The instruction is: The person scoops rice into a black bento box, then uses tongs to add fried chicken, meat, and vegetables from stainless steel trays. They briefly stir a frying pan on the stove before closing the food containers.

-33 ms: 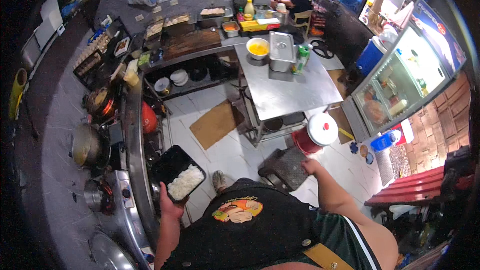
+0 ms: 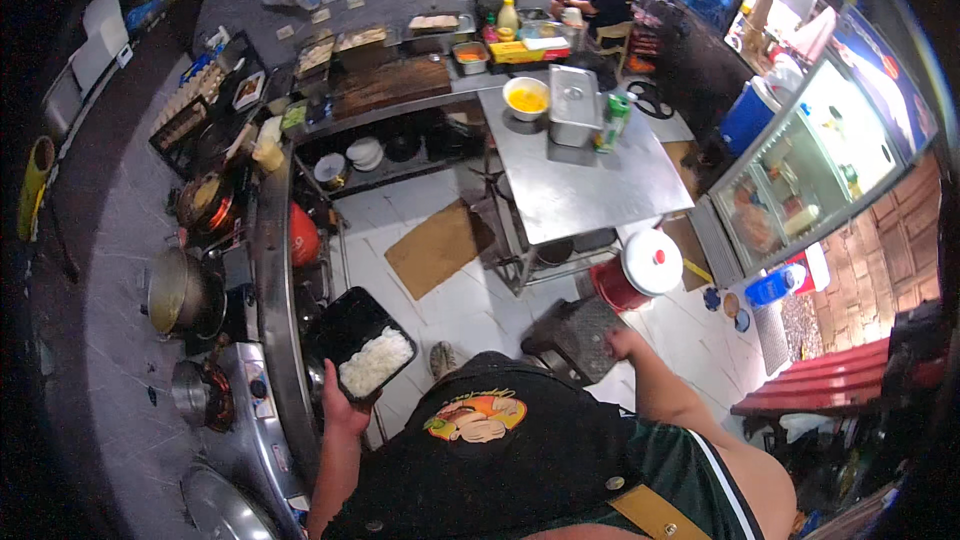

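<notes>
White tiled floor [image 2: 470, 305], steel table [image 2: 590, 185], glass-door fridge [image 2: 800, 180].

- One black food tray [image 2: 362, 343] with white rice in it.
- Two bare hands: left hand [image 2: 345, 405], right hand [image 2: 621, 342].
- One steel table [image 2: 590, 180].
- One bowl of yellow liquid [image 2: 526, 98].
- One lidded steel container [image 2: 573, 104].
- One red bucket with a white lid [image 2: 640, 270].
- Two glass-fronted fridges [image 2: 810, 180].
- One seated person [image 2: 607, 0] far off.

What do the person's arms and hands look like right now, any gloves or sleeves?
Both forearms are bare, and no gloves show on the left hand or right hand. The short sleeve at the right shoulder is dark green with a white stripe. I can make out no watch or rings.
</notes>
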Demonstrator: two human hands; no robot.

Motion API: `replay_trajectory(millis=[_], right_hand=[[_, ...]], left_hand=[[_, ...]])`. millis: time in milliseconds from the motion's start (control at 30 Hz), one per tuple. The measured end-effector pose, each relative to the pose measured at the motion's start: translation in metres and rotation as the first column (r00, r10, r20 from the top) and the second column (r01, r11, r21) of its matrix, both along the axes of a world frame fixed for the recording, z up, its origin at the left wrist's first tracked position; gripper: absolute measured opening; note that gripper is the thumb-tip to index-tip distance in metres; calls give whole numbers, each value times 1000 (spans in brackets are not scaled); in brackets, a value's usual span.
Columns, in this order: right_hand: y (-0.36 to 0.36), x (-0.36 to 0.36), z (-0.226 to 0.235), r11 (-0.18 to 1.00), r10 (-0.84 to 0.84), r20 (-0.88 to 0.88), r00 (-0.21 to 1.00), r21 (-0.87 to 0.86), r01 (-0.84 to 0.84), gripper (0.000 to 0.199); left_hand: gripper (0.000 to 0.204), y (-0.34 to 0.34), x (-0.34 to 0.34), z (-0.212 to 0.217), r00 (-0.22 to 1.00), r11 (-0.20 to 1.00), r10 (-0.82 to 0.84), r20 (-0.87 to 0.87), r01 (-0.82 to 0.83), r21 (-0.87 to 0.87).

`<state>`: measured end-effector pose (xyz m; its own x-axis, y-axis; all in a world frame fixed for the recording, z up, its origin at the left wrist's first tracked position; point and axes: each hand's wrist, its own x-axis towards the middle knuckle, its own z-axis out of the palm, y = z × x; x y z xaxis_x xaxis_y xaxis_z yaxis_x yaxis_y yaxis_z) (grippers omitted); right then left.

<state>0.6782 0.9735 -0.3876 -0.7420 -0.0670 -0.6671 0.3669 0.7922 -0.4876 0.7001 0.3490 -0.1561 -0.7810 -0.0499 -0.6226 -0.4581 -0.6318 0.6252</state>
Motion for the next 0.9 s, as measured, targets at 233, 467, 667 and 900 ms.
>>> replay_trajectory(millis=[233,467,667,900], right_hand=[[-26,28,-142,835,550,248,798,-162,-525,44],[-38,-176,-64,100,993,-70,92,128,-987,40],[-92,-380,12,960,270,12,963,-78,-268,22],[-140,-600,63,610,753,-346,560,48,-791,24]], left_hand=[[71,-54,-161,-33,996,993,-46,-75,53,103],[65,-54,-296,-18,999,997,-8,-43,12,80],[67,-60,-391,-44,992,995,32,-124,-20,100],[67,-39,-479,-38,968,966,242,-73,-232,118]])
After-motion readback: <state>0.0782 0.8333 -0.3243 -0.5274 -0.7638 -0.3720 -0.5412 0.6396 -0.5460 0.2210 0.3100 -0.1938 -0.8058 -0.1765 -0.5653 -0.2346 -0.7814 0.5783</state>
